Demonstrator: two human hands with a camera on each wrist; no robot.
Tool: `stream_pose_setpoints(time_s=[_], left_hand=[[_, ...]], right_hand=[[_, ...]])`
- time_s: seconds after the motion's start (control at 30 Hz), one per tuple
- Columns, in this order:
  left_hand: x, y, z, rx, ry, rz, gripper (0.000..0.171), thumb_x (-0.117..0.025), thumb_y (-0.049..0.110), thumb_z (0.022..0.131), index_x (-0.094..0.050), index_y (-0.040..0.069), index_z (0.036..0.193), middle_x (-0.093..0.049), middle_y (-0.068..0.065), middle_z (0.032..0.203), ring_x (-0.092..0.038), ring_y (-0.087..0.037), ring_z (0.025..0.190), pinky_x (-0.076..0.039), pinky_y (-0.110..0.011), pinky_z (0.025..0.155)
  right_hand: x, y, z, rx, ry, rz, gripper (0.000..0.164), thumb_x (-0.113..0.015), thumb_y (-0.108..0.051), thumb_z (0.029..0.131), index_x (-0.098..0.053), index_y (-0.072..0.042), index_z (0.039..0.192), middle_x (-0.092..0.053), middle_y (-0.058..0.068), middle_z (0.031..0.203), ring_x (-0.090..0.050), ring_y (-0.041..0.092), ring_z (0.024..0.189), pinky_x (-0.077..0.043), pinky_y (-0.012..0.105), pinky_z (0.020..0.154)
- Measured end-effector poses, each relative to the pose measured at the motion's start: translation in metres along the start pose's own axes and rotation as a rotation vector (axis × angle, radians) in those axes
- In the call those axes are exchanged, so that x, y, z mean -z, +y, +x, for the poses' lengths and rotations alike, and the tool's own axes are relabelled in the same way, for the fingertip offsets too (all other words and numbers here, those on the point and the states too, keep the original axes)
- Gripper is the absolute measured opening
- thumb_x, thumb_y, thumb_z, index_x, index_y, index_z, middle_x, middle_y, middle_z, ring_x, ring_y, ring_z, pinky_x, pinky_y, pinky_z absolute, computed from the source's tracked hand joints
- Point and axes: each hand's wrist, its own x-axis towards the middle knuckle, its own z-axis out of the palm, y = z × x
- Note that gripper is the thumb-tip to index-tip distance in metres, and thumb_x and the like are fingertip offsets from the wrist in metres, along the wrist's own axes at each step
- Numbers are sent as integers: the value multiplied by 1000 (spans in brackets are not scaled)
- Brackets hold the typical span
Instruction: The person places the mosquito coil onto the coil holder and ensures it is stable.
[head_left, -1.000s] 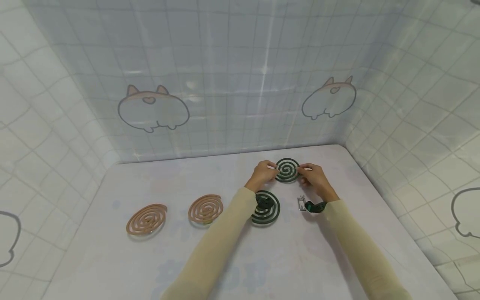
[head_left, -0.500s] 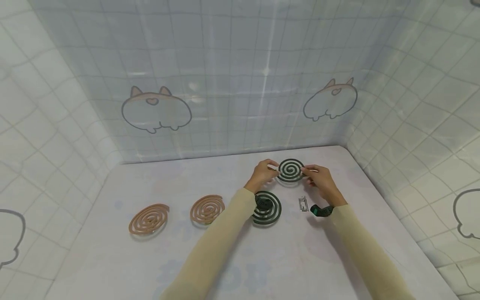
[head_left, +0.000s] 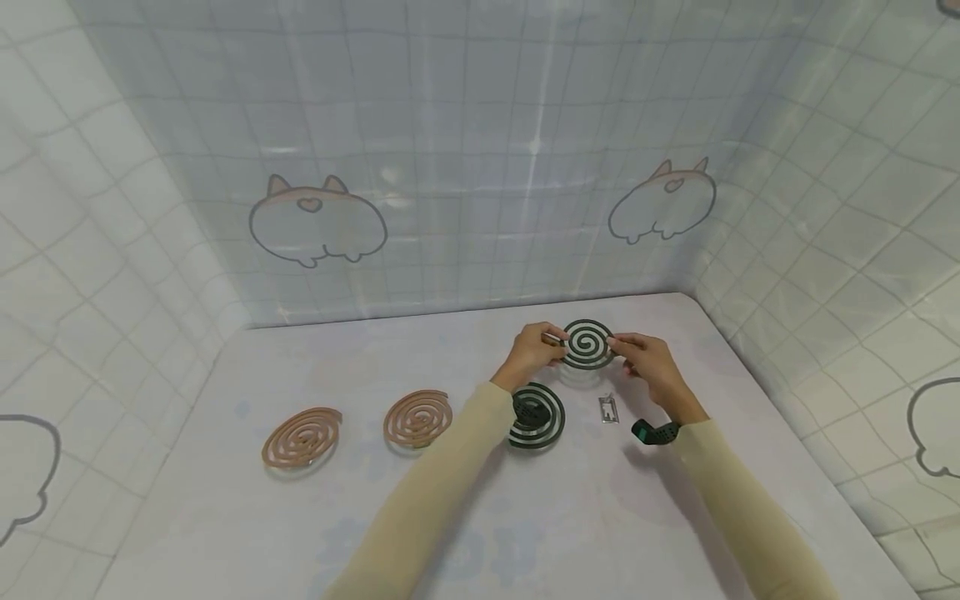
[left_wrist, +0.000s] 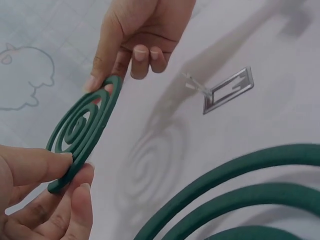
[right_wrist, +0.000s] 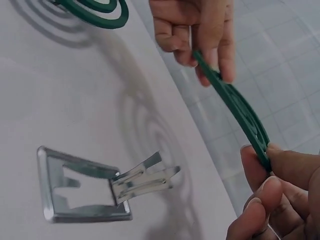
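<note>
As each hand pinches it, a matte green spiral hovers.

The green coil is round, flat and thin, like a snail's swirl, with gaps between its rings; it is up in the air over the white table, near the back edge, and its swirly shadow falls below; it tips at a slant; the left hand pinches one side of its rim and the right hand pinches the other.
</note>
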Motion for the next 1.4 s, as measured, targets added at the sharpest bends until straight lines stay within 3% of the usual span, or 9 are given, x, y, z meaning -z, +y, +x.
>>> stream_pose_setpoints(time_s=[0.23, 0.43, 0.77, 1.2, 1.4], left_hand=[[-6, 1, -8, -18, -4, -23, 19, -72, -1, 95, -72, 6, 113, -63, -9, 100, -70, -35, 92, -59, -49, 88], [-10, 2, -15, -16, -17, -19, 19, -73, 1, 95, -72, 8, 113, -64, -8, 98, -69, -40, 97, -59, -49, 87], [-18, 3, -26, -2, -39, -21, 20, -73, 2, 95, -71, 7, 114, -63, -7, 99, -70, -37, 94, -59, -49, 87], [-26, 6, -44, -41, -85, -25, 22, -71, 3, 97, -68, 5, 119, -67, -7, 95, -70, -44, 98, -56, -56, 88], [-29, 6, -52, -35, -65, 14, 20, -74, 4, 96, -71, 8, 115, -67, -3, 96, -72, -38, 94, -59, -51, 85]], right_hand=[[3, 5, -10, 19, -4, -14, 56, -68, -40, 101, -59, 1, 138, -65, -2, 95, -51, 9, 63, -50, 30, 64], [4, 6, -16, 26, 4, -14, 55, -68, -38, 101, -59, 2, 138, -64, -4, 93, -51, 9, 62, -51, 28, 62], [9, 9, -28, -1, 4, 8, 55, -70, -40, 100, -57, -6, 140, -66, -6, 87, -51, 9, 62, -52, 28, 64], [17, 17, -42, 25, -7, 43, 47, -71, -40, 98, -61, -9, 132, -65, -6, 86, -50, 10, 62, -49, 29, 61], [17, 20, -47, 32, -10, 53, 44, -71, -38, 98, -61, -9, 130, -68, -6, 89, -51, 10, 63, -49, 28, 60]])
